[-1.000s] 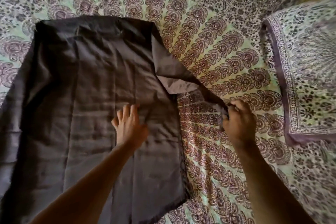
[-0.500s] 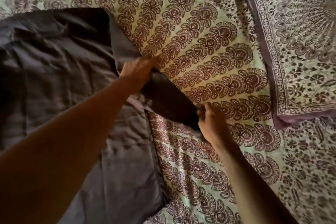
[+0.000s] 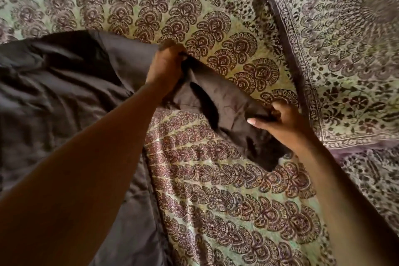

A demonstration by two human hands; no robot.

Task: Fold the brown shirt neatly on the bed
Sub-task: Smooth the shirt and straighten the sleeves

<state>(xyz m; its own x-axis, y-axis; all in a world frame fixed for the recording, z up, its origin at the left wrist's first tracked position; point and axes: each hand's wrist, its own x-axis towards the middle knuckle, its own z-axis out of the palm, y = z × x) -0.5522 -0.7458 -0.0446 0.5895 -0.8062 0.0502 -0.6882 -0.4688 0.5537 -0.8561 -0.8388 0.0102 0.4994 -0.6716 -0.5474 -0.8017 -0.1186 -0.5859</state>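
Shirt [image 3: 60,97] lies on the left part of the bed [image 3: 226,201], its brown cloth wrinkled, and one sleeve [image 3: 228,106] stretches out to the right over the patterned sheet. The left hand [image 3: 166,67] is closed on the cloth where the sleeve joins the body of the shirt and lifts it a little from the sheet. The right hand [image 3: 285,123] is closed on the far end of the sleeve (thumb on top, the other fingers curled under the cloth). Just right of this hand lies a pillow [image 3: 345,54] with the same kind of pattern.
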